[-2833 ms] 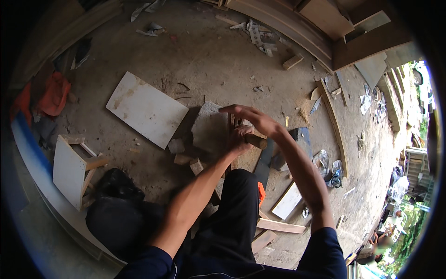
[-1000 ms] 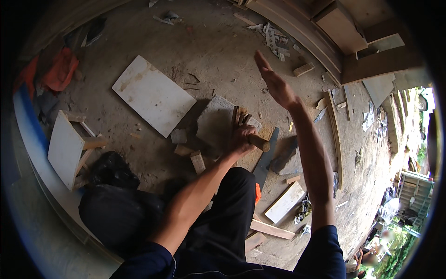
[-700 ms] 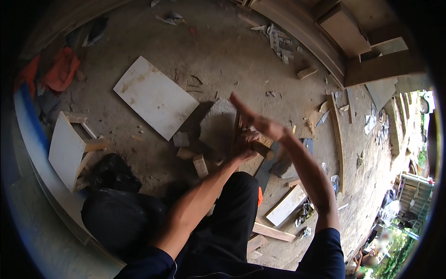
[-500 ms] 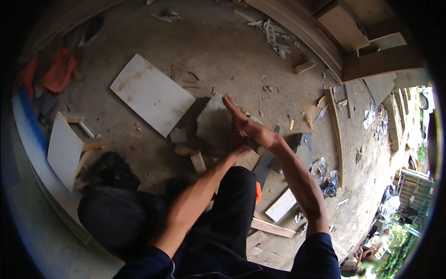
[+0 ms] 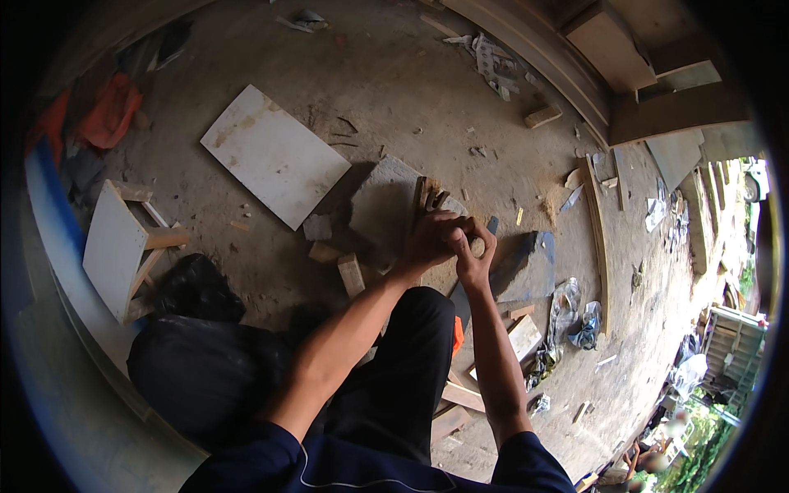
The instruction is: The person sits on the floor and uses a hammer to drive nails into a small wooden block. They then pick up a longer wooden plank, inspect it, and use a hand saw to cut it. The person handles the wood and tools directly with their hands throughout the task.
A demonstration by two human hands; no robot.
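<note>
In the middle of the head view, my left hand (image 5: 429, 244) has its fingers curled over a brown wooden piece (image 5: 424, 195), whose upper end sticks out beyond them. My right hand (image 5: 478, 256) presses against the left, its fingers wrapped round a wooden handle (image 5: 477, 246) with a pale round end. Whether handle and wooden piece are one tool is hidden by my fingers. Just left of the wooden piece lies a rough grey stone block (image 5: 380, 201). A dark flat strip (image 5: 462, 304) runs beneath my right wrist.
A stained white board (image 5: 275, 156) lies on the dirt floor at left, near a white-sided wooden frame (image 5: 119, 251) and black plastic bag (image 5: 201, 287). Right of my hands are a grey slab (image 5: 530, 267), crumpled clear plastic (image 5: 565, 304) and a long wooden strip (image 5: 598, 246). Wooden shelving (image 5: 666, 103) stands far right.
My right hand, raised with fingers stretched out before, has come down and closed round the handle beside my left hand. My left hand has moved slightly up, and the view has shifted a little.
</note>
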